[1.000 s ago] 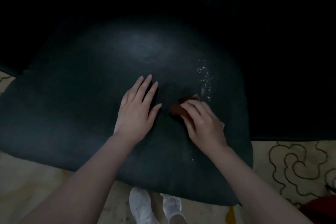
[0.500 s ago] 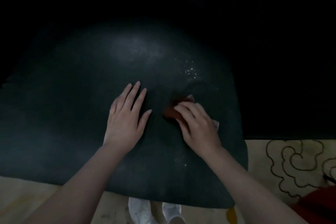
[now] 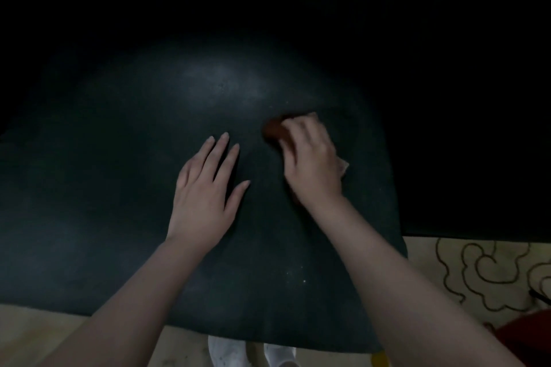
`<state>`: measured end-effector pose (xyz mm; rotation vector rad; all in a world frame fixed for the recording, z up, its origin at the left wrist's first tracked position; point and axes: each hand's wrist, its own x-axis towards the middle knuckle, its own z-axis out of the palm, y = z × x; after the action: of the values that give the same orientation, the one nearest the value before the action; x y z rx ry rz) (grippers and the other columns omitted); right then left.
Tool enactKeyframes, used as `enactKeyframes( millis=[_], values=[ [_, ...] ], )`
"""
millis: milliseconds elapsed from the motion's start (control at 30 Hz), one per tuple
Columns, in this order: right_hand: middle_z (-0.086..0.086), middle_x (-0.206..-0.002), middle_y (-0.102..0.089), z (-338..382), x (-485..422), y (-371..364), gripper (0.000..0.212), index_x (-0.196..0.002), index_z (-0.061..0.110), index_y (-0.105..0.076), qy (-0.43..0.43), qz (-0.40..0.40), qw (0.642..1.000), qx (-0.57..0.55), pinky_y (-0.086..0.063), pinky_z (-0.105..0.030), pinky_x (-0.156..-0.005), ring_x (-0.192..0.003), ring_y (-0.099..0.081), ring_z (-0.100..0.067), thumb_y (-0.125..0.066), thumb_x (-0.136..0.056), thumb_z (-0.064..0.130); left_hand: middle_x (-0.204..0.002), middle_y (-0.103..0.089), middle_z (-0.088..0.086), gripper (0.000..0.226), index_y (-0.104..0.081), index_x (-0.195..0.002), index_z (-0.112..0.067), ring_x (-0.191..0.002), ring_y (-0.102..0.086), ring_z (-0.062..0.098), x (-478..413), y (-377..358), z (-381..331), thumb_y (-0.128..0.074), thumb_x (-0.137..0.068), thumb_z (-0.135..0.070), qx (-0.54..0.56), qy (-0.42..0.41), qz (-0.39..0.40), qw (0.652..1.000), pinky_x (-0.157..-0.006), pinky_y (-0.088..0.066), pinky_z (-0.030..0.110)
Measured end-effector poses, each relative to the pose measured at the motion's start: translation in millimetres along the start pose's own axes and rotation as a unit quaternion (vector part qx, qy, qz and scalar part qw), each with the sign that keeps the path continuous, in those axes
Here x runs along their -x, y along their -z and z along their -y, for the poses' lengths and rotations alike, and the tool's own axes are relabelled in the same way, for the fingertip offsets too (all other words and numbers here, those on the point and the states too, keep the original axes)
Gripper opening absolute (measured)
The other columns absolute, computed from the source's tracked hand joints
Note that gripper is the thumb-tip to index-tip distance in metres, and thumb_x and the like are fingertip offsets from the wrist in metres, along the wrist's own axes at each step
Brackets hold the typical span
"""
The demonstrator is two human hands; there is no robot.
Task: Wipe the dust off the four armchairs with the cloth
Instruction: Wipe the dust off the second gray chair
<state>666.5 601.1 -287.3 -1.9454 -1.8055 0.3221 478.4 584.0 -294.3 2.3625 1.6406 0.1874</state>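
The person bends over a dark green armchair (image 3: 119, 188), both bare arms reaching down onto its broad padded seat. The left hand (image 3: 205, 197) lies palm down near the middle of the cushion. Its fingers (image 3: 222, 146) are straight and a little spread, the thumb angled out to the right, and they hold nothing.

Just beside it, toward the right side of the seat, the right hand (image 3: 313, 164) grips the cloth (image 3: 272, 129), with the fingers curled over it and pressing it onto the upholstery. The cloth is reddish brown. A bunched end pokes out past the fingertips and a paler corner shows by the outer edge of the hand. That hand is slightly blurred.

A faint pale sheen (image 3: 220, 80) sits on the cushion farther back, and a few white specks (image 3: 298, 272) dot the fabric close to the right forearm. Beyond the seat everything is too dark to make out.

Below the front edge are the toes of two white shoes (image 3: 226, 348) on a cream carpet (image 3: 477, 271) with a dark looping pattern. Something red (image 3: 530, 334) sits at the lower right corner.
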Motion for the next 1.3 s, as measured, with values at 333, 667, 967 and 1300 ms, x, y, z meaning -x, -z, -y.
enactKeyframes(
  millis=[333,667,967,1300],
  values=[
    [-0.02,-0.115,-0.059,-65,-4,36,0.028,-0.119,0.001,-0.062,-0.122,-0.045,0.991,0.013,-0.039,-0.036,-0.094,-0.106,-0.057,-0.037,-0.057,-0.093,0.008,-0.158,-0.035,0.006,0.06,-0.046,-0.145,-0.011,-0.145,-0.028,0.025,0,0,-2,-0.038,-0.097,-0.046,0.006,0.008,-0.005,1.0,-0.112,-0.02,0.038],
    [-0.017,-0.113,-0.062,-12,-48,-2,0.026,-0.114,0.002,-0.064,0.082,0.033,0.996,0.015,-0.046,-0.041,-0.09,-0.103,-0.057,-0.035,-0.06,-0.09,0.009,-0.157,-0.036,0.008,0.061,-0.047,-0.145,-0.01,-0.145,-0.024,0.022,-1,-2,-2,-0.037,-0.097,-0.046,0.001,0.007,-0.007,1.0,-0.113,-0.017,0.036],
    [-0.015,-0.116,-0.062,-49,2,27,0.026,-0.116,0.002,-0.064,0.088,0.06,0.994,-0.006,-0.043,-0.036,-0.099,-0.107,-0.058,-0.033,-0.064,-0.09,0.006,-0.16,-0.029,0.005,0.063,-0.041,-0.148,-0.011,-0.147,-0.02,0.02,1,2,0,-0.036,-0.098,-0.048,0.035,0.011,0.006,0.999,-0.115,-0.014,0.034],
    [-0.02,-0.109,-0.062,13,-84,-26,0.025,-0.111,0.002,-0.065,0.072,0.012,0.997,0.012,-0.043,-0.04,-0.088,-0.099,-0.058,-0.04,-0.058,-0.087,0.009,-0.16,-0.028,0.006,0.064,-0.04,-0.149,-0.009,-0.148,-0.022,0.022,12,7,18,-0.036,-0.098,-0.048,0.013,0.036,-0.005,0.999,-0.114,-0.019,0.038]
  ],
)
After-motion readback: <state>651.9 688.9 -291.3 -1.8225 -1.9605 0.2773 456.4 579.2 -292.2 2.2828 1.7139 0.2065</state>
